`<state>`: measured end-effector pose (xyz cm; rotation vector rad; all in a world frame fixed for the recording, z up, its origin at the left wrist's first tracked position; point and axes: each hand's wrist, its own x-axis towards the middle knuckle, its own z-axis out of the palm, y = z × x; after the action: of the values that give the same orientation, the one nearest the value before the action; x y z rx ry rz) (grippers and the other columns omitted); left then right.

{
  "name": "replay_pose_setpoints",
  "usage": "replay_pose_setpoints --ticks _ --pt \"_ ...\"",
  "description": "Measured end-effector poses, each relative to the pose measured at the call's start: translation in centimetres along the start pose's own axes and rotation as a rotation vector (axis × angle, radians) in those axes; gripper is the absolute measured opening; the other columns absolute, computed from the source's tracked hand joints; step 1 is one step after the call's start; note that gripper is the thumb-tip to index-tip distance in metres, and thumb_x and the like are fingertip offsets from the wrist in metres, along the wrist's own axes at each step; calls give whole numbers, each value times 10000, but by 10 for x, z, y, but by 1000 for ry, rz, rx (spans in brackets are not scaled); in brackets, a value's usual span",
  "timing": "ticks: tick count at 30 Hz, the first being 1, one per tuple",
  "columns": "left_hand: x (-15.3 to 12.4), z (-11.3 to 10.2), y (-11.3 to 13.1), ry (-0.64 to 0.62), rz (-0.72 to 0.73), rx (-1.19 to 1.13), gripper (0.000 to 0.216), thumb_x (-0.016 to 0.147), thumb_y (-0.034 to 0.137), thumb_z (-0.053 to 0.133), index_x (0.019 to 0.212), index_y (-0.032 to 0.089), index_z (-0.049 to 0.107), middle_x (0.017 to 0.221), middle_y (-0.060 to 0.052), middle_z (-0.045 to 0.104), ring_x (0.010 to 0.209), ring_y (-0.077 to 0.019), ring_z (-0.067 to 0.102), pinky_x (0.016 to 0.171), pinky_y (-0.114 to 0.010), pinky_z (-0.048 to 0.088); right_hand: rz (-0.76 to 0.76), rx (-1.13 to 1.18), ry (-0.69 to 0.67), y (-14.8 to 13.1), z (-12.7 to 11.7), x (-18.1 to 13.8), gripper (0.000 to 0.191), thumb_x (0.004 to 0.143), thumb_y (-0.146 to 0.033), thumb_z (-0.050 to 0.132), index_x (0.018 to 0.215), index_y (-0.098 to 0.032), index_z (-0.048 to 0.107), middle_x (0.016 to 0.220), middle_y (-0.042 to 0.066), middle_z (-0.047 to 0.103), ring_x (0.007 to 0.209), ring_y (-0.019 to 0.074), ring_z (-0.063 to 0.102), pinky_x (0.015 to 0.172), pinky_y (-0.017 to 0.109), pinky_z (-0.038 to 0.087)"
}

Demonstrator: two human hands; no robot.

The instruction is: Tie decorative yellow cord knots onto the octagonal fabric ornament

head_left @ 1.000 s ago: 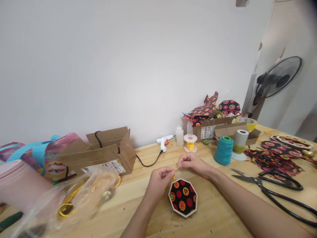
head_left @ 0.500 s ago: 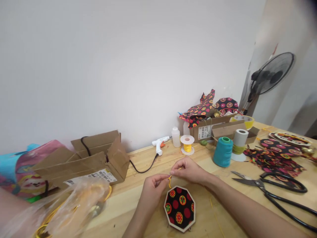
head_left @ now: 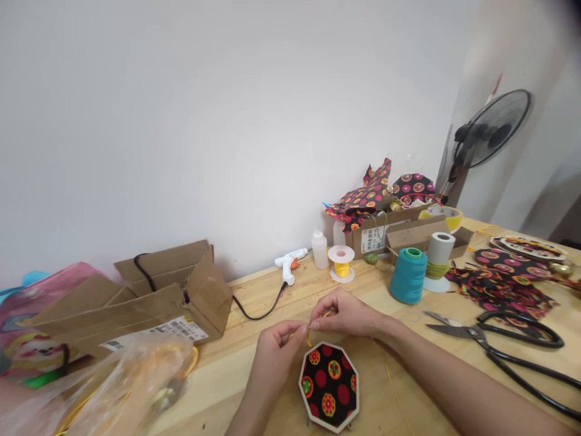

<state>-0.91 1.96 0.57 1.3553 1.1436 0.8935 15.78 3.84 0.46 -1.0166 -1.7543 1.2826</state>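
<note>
An octagonal wooden piece covered in black fabric with red and yellow circles (head_left: 329,386) lies on the wooden table (head_left: 254,369) in front of me. A short yellow cord (head_left: 309,335) rises from its top edge. My left hand (head_left: 276,351) pinches the cord from the left, fingers closed. From the right, my right hand (head_left: 347,313) pinches the same cord, also closed. The two hands nearly touch just above the octagon.
Black scissors (head_left: 499,339) lie at the right. Behind the hands stand a teal thread cone (head_left: 408,275), a white cone (head_left: 439,254), a yellow cord spool (head_left: 341,263), a glue gun (head_left: 287,264) and a glue bottle (head_left: 319,249). Cardboard boxes (head_left: 149,297) and a plastic bag (head_left: 113,387) sit left; fabric pieces (head_left: 503,278) right.
The view has drifted, so the table's things sit slightly lower and further left in frame. Both hands stay pinched on the yellow cord, closer together than a second ago.
</note>
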Motion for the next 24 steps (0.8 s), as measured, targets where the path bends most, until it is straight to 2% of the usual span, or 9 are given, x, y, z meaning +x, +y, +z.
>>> replay_pose_setpoints --ticks 7,13,19,24 --pt "-1 0 0 41 17 -20 153 611 260 632 692 140 680 542 8 633 509 -108 526 490 -179 395 -38 -11 78 0 4 1 251 602 -360 620 632 -113 653 558 10 587 498 87 458 473 193 357" --pt "-2 2 1 20 17 -84 169 614 264 631 711 136 680 554 -5 658 529 -119 552 504 -185 413 -84 -57 162 -2 4 0 212 595 -327 632 600 -116 649 559 18 575 533 103 473 484 198 363" --pt "-3 2 5 -4 -77 -160 234 562 270 665 750 130 671 551 -26 677 530 -153 587 515 -225 438 -55 -58 159 3 2 1 229 604 -340 617 612 -113 649 548 14 576 499 94 461 464 198 356" --pt "-2 0 4 8 -56 -136 214 556 284 668 710 135 672 567 -24 686 564 -147 596 543 -207 438 -41 -46 143 5 4 2 256 600 -370 612 612 -117 648 533 7 580 478 88 452 447 192 342"
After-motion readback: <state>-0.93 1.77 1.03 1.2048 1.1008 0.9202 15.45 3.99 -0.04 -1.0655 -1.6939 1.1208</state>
